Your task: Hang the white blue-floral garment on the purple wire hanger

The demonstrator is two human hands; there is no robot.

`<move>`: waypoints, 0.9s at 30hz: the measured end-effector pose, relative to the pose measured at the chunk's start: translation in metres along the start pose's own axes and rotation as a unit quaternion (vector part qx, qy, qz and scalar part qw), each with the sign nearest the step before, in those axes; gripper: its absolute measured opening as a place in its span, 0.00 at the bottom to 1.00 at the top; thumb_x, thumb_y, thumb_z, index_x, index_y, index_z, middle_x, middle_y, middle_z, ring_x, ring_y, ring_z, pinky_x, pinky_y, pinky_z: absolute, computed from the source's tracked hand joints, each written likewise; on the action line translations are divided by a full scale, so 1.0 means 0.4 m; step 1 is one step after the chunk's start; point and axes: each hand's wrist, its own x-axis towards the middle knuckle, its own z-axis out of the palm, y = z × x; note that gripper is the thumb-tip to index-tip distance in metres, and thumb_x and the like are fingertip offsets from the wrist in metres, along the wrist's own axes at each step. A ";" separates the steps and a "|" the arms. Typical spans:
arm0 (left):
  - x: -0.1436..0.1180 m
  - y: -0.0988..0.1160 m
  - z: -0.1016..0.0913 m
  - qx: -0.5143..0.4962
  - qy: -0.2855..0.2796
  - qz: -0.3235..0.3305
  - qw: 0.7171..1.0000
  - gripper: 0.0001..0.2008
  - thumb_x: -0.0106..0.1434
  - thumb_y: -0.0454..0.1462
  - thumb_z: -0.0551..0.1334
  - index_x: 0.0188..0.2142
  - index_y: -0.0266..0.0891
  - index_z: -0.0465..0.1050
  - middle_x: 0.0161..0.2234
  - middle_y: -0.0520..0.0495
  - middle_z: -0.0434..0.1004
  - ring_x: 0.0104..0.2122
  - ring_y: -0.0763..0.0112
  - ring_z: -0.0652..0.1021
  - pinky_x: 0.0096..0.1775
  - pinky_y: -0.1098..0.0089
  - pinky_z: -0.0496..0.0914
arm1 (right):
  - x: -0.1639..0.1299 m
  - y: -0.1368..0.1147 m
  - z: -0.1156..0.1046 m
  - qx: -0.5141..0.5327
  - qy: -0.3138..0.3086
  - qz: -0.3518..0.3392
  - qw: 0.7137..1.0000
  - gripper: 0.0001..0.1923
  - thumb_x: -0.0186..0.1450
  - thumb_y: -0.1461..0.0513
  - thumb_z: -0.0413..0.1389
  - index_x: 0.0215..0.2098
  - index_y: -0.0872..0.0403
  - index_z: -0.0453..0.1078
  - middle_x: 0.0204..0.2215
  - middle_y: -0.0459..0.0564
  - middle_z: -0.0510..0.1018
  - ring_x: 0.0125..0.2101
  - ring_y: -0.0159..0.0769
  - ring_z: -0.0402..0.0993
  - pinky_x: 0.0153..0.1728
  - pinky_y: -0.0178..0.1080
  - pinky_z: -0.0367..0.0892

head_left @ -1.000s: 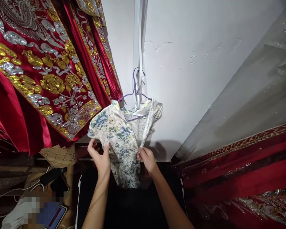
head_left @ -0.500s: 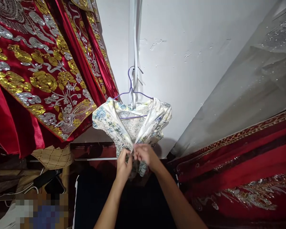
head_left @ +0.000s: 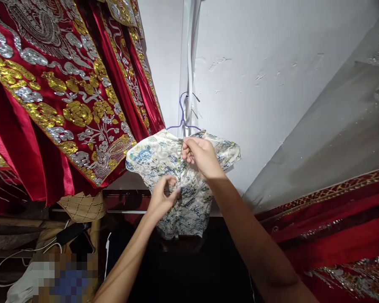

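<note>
We see our right hand [head_left: 199,155] pinching the collar opening of a small cream brocade top with blue and green flowers [head_left: 164,158], fingers closed on the cloth just under the thin purple wire hanger [head_left: 182,120] that carries it against the white wall [head_left: 271,63]. Our left hand [head_left: 163,198] sits lower, fingers curled shut on the front seam. The top hangs at the middle, right of the red satin robes with gold and silver embroidery [head_left: 66,105]. We judge that a hard downward tug could slip the hanger's hook off its mount, or strain the slippery fabric at the closure. No container shows among these things.
</note>
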 end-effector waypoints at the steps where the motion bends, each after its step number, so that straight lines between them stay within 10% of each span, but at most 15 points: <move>1: 0.044 0.040 -0.019 -0.027 0.038 0.047 0.998 0.21 0.65 0.36 0.65 0.56 0.43 0.65 0.43 0.46 0.74 0.43 0.66 0.76 0.47 0.64 0.70 | -0.008 -0.001 -0.005 -0.013 0.002 0.003 1.000 0.13 0.67 0.61 0.55 0.24 0.55 0.67 0.14 0.43 0.72 0.14 0.23 0.61 0.17 0.27 0.55; 4: 0.173 0.157 -0.062 -0.021 0.106 0.146 0.983 0.20 0.71 0.36 0.59 0.61 0.44 0.64 0.44 0.44 0.76 0.42 0.67 0.77 0.44 0.65 0.71 | -0.019 -0.016 -0.014 -0.063 -0.008 -0.015 0.998 0.14 0.67 0.60 0.55 0.23 0.55 0.67 0.14 0.44 0.72 0.15 0.24 0.61 0.17 0.28 0.54; 9: 0.272 0.248 -0.088 0.100 0.118 0.220 0.963 0.06 0.71 0.37 0.59 0.39 0.39 0.74 0.36 0.47 0.77 0.37 0.69 0.76 0.42 0.66 0.70 | -0.014 0.054 -0.029 -0.123 -0.017 -0.087 0.988 0.16 0.68 0.53 0.55 0.26 0.53 0.68 0.17 0.43 0.71 0.17 0.27 0.62 0.20 0.32 0.56; 15: 0.231 0.155 -0.212 -0.113 0.358 0.068 0.924 0.04 0.69 0.39 0.61 0.40 0.42 0.73 0.40 0.50 0.75 0.44 0.70 0.75 0.52 0.65 0.69 | -0.090 0.265 -0.069 -0.165 -0.016 0.011 0.986 0.21 0.68 0.51 0.53 0.21 0.52 0.65 0.15 0.43 0.68 0.18 0.30 0.61 0.22 0.35 0.55; 18: 0.180 0.052 -0.264 -0.211 0.294 -0.051 0.931 0.09 0.70 0.42 0.55 0.39 0.42 0.70 0.40 0.46 0.79 0.48 0.63 0.77 0.52 0.58 0.73 | -0.149 0.292 -0.071 -0.155 -0.010 0.025 0.988 0.21 0.68 0.52 0.53 0.19 0.52 0.64 0.15 0.43 0.67 0.18 0.30 0.59 0.23 0.36 0.54; 23: 0.050 -0.077 -0.157 -0.277 0.214 -0.153 0.924 0.17 0.67 0.50 0.53 0.36 0.41 0.71 0.34 0.39 0.80 0.44 0.55 0.80 0.47 0.52 0.76 | -0.266 0.308 -0.049 -0.062 0.032 0.082 0.994 0.20 0.68 0.53 0.53 0.21 0.52 0.65 0.16 0.43 0.66 0.19 0.31 0.60 0.24 0.36 0.56; 27: -0.017 -0.040 -0.032 -0.327 0.204 -0.182 0.905 0.12 0.64 0.46 0.60 0.33 0.40 0.71 0.31 0.41 0.78 0.40 0.58 0.80 0.45 0.56 0.76 | -0.376 0.354 -0.072 -0.032 0.052 0.170 0.983 0.21 0.68 0.50 0.54 0.21 0.51 0.64 0.15 0.43 0.65 0.18 0.32 0.57 0.22 0.37 0.53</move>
